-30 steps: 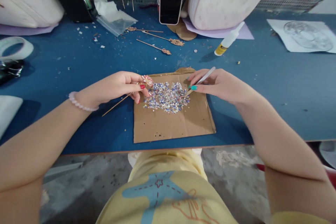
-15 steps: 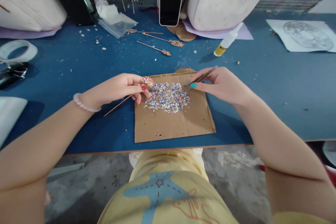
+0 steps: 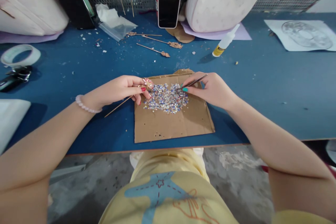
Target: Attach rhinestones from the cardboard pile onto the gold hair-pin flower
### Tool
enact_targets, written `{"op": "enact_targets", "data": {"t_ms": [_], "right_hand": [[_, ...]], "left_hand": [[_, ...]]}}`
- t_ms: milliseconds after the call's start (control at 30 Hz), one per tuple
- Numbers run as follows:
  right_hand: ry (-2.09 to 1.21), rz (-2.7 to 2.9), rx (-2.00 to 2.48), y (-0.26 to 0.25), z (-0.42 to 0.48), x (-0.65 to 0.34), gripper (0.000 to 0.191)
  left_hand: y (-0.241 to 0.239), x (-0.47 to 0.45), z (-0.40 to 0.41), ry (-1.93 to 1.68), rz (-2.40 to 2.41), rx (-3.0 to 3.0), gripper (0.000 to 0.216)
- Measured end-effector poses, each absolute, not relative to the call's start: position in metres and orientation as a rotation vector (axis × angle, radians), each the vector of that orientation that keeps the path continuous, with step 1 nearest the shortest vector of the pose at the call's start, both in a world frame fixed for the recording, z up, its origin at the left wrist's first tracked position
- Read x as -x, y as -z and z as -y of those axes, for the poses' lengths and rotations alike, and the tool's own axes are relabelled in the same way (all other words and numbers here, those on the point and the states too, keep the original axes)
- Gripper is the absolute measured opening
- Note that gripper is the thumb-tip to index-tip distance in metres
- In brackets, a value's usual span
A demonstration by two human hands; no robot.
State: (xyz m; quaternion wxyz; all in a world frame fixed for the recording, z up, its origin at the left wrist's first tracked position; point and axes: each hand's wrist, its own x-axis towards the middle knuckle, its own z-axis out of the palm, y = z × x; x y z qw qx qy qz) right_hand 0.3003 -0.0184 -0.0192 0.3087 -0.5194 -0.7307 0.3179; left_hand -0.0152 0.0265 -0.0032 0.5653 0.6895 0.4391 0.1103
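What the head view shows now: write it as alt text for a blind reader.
The left hand holds a gold pin with a pink head and the right hand holds tweezers, at either side of glittering stones heaped on cardboard. Beyond, three more pins lie on a blue table, a bottle to their right.

bare forearms [image 3: 61,126] angled inward, left hand [image 3: 122,89] pinching, right hand [image 3: 215,91] pinching, right wrist [image 3: 233,103] seemingly almost straight
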Motion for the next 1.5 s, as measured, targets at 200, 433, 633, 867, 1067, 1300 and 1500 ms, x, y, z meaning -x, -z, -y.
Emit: {"op": "enact_targets", "data": {"t_ms": [200, 433, 633, 867, 1067, 1300, 1500], "right_hand": [[-0.813, 1.933, 1.390, 0.0172, 0.0187, -0.3018, 0.014], [-0.816, 1.967, 1.404, 0.0168, 0.0187, -0.3027, 0.018], [-0.806, 1.965, 1.407, 0.0159, 0.0190, -0.3026, 0.017], [-0.833, 1.954, 1.397, 0.0159, 0.0200, -0.3018, 0.016], [-0.842, 1.957, 1.377, 0.0152, 0.0221, -0.3001, 0.017], [-0.868, 1.969, 1.369, 0.0150, 0.0233, -0.2974, 0.016], [-0.865, 1.959, 1.333, 0.0154, 0.0232, -0.2974, 0.016]], "left_hand": [[0.0085, 0.0193, -0.0287, -0.264, -1.020, -1.607, 0.031], [0.0102, 0.0201, -0.0296, -0.260, -0.991, -1.620, 0.030], [0.0100, 0.0204, -0.0295, -0.260, -0.989, -1.615, 0.030], [0.0115, 0.0206, -0.0304, -0.262, -0.974, -1.611, 0.028], [0.0117, 0.0211, -0.0302, -0.262, -0.969, -1.625, 0.029], [0.0116, 0.0196, -0.0298, -0.260, -0.967, -1.612, 0.029], [0.0086, 0.0169, -0.0283, -0.269, -0.970, -1.600, 0.029]]}}
